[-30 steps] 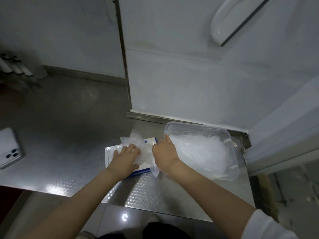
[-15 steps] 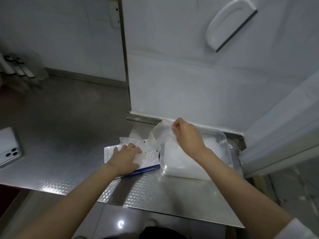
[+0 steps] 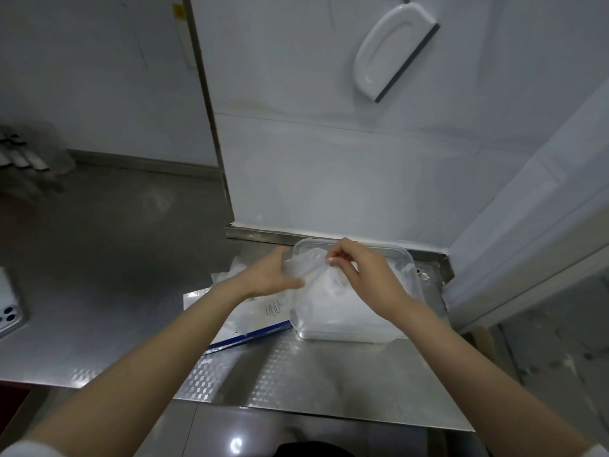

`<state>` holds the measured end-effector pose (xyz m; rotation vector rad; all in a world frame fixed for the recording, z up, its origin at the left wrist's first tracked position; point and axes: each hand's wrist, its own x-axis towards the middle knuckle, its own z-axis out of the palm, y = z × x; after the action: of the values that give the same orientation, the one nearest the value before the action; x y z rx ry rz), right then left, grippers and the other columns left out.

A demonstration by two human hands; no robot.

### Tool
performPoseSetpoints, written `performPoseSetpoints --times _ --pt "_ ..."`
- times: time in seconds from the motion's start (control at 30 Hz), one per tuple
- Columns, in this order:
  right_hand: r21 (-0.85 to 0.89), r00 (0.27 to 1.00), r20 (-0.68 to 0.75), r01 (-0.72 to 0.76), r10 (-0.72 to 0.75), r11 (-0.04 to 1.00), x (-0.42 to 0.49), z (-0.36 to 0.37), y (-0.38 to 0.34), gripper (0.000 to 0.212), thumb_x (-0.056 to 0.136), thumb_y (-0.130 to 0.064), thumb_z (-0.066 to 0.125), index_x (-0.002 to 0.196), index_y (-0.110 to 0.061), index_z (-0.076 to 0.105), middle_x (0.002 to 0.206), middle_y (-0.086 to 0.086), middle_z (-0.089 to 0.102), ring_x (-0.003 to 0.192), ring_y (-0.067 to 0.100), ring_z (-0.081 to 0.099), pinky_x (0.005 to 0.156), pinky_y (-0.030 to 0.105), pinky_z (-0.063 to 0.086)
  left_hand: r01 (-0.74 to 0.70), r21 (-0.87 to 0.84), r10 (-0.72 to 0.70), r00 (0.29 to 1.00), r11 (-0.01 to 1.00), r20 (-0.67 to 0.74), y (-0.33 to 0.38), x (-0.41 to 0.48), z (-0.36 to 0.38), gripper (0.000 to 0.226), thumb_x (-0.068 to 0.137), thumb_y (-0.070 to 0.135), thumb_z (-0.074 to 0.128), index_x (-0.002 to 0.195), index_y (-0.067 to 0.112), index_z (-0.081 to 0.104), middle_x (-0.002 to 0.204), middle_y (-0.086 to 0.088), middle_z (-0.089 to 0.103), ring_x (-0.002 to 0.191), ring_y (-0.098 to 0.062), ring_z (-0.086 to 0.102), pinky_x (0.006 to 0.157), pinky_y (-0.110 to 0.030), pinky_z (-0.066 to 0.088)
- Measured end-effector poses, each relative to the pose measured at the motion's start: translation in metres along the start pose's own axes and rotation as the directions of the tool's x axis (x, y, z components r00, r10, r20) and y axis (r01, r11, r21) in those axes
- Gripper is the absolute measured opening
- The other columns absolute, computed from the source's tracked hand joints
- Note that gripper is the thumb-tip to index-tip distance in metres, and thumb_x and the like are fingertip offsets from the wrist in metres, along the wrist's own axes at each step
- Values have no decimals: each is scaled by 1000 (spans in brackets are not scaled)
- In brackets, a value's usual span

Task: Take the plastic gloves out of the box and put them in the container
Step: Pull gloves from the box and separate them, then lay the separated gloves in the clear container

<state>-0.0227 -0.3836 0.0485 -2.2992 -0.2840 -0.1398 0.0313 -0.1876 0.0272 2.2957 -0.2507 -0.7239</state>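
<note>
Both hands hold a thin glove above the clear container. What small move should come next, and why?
Probably lower the glove into the container and release it: the right hand pinches it just above the pile inside, the left hand grips its other end, so only the drop seems left.

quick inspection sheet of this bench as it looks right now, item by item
surface: steel counter, embossed, with glare near the front edge
job's things: glove box lies flat beside the clear container, on its left; the container holds a heap of gloves; one plastic glove is held over the container
clutter: phone at the left edge; blurred bundle at the back left, cannot tell what it is
grips: left hand holds the glove's edge between thumb and fingers; right hand pinches it from above
cables: nothing seen
surroundings: white wall panels; white squeegee hanging on the wall
</note>
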Motion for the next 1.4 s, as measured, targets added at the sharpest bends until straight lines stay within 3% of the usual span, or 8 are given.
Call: performPoseSetpoints --times 0.17,0.33,0.53,0.7,0.97,1.07,1.2,1.4 --pt "-70 995 0 -102 102 992 -15 -7 23 10 91 -12 58 86 -20 61 76 -19 60 79 7 59 76 32 49 -61 161 65 998 985 -20 -2 2 7 19 91 22 57 74 16 52 76 -3 53 63 -11 46 57 -22 36" --pt "-298 947 110 -259 303 919 -26 -10 45 8 93 -17 56 99 -19 60 98 -7 65 99 15 58 75 28 41 -105 115 117 987 988 -106 8 -1 -3 6 90 16 58 88 12 61 90 -4 62 87 -21 57 68 -26 41" --pt "-9 864 304 -419 401 908 -12 -24 27 82 78 -36 74 144 -19 28 139 -5 41 129 10 39 104 22 32 -254 156 275 952 955 -134 31 -7 -1 10 88 11 58 81 18 58 81 12 56 84 -10 54 69 -22 38" --pt "1 632 707 -447 315 894 -6 -55 22 61 79 -6 73 130 -22 43 128 -7 53 115 7 52 93 15 43 -275 296 336 925 915 -176 35 -8 -3 8 91 15 52 84 14 57 84 1 61 83 -21 57 74 -32 45" --pt "211 906 117 -422 406 882 6 -30 31 53 90 -9 61 138 -8 39 135 5 49 123 15 48 89 8 34 -243 401 328 931 883 -161 19 -4 -7 15 88 8 53 83 21 58 98 -2 63 94 -20 58 81 -32 46" --pt "112 955 214 -234 206 966 8 -16 18 60 85 -26 69 138 -20 41 134 -7 46 124 5 41 100 16 31 -347 363 401 913 865 -82 33 -7 2 15 86 5 54 86 17 64 95 0 66 92 -18 60 82 -33 47" --pt "89 960 240 -170 144 981 12 -7 15 9 85 -30 68 83 -23 63 91 -12 64 92 5 57 88 24 41 -427 244 451 891 871 -50 40 -12 7 21 84 1 55 84 22 58 89 5 63 86 -14 59 79 -33 48" --pt "269 956 83 -293 281 918 10 -22 21 24 92 -11 59 72 -13 46 72 4 63 59 -7 61 59 5 40 -164 183 186 976 969 -113 4 -12 -4 30 86 -3 52 109 16 48 107 -8 60 93 -19 57 77 -27 46"
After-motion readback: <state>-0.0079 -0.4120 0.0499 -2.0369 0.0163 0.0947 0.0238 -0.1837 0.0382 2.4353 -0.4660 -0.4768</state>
